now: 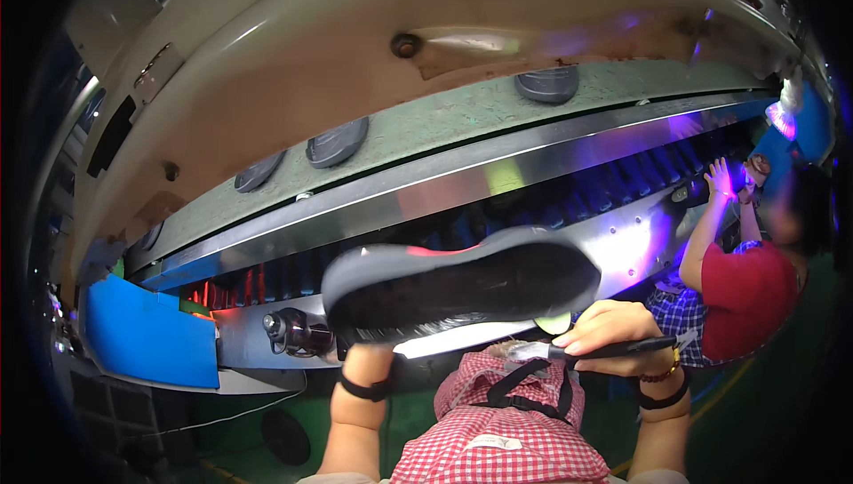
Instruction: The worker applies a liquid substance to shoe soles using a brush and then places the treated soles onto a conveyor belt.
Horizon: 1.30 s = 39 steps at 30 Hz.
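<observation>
Holding: our right hand (619, 331) clamps a paintbrush (537, 352) at four o'clock.
Shoe sole (466, 284): off centre toward five o'clock, mostly hiding our left hand (370, 358), whose grip we cannot tell.

Left fingers hidden behind blurred sole (462, 284); forearms (354, 440) cut off.

Matt, glossy and woven surfaces surrounded the right hand (613, 328).
Left of it, the dark sole (462, 281) looked matt and rubbery; in its grip, the brush (635, 347) had a smooth, plastic-looking handle and rough bristles (506, 348). Beyond it, the rail (355, 215) was shiny metal, the belt (444, 120) matt and mottled, the hood (311, 66) glossy but stained. Below it, the apron (551, 462) was checked cloth.
</observation>
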Each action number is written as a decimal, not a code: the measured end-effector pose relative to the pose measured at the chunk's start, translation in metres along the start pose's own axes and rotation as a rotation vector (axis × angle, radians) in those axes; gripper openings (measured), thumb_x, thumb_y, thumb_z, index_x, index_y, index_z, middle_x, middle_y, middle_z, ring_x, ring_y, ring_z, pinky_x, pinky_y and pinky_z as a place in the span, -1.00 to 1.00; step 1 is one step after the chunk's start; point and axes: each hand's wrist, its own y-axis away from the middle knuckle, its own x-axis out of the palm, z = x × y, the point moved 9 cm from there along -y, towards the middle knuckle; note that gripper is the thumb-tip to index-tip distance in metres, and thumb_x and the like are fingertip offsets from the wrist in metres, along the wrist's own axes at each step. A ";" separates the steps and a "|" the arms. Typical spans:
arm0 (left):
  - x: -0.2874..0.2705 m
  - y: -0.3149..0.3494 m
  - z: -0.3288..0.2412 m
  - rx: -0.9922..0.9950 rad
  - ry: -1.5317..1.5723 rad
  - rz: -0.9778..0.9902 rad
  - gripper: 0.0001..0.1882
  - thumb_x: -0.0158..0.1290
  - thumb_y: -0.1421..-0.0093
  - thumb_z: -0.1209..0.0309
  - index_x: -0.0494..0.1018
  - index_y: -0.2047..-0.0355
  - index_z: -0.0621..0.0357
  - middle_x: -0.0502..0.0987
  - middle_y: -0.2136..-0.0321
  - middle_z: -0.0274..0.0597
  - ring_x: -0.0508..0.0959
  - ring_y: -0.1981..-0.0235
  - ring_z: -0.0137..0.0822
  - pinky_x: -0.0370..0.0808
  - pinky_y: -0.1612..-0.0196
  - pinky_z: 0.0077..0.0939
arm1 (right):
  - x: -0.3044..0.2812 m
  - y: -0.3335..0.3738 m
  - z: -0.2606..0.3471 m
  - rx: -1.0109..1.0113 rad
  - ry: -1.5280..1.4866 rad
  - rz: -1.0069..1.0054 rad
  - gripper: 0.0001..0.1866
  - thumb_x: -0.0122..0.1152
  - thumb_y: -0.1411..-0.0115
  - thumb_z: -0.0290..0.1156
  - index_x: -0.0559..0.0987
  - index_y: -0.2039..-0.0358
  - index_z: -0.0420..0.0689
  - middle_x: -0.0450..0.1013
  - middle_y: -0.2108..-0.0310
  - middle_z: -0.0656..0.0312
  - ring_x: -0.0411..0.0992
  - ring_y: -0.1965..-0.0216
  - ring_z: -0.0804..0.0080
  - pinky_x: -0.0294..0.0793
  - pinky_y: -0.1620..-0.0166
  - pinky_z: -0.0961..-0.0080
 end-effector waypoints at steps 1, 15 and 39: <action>-0.038 -0.009 0.027 -0.021 -0.239 -0.191 -0.37 -0.32 -0.21 -0.04 0.09 -0.15 0.13 0.17 -0.14 -0.11 0.19 -0.13 -0.13 0.08 -0.19 -0.14 | -0.002 0.000 0.001 -0.002 -0.014 -0.096 -0.69 0.33 0.19 -0.57 0.57 0.33 -0.18 0.52 0.32 0.12 0.49 0.28 0.31 0.44 0.19 0.50; -0.022 -0.036 0.086 0.151 0.308 -0.331 -0.08 -0.55 -0.07 -0.36 0.21 -0.04 0.23 0.39 0.08 0.05 0.41 0.07 -0.11 0.34 -0.01 -0.20 | 0.035 -0.021 -0.061 0.010 0.251 -0.246 -0.82 0.24 0.13 -0.54 0.58 0.42 -0.18 0.51 0.41 0.14 0.50 0.36 0.30 0.46 0.23 0.49; 0.023 -0.030 -0.005 0.653 0.298 -0.174 -0.07 -0.38 -0.04 -0.36 0.17 -0.07 0.29 0.35 0.05 -0.02 0.35 0.08 -0.04 0.19 -0.10 -0.12 | 0.028 -0.018 -0.032 0.002 -0.002 -0.138 -0.81 0.27 0.16 -0.60 0.57 0.43 -0.21 0.52 0.40 0.10 0.50 0.30 0.30 0.45 0.20 0.48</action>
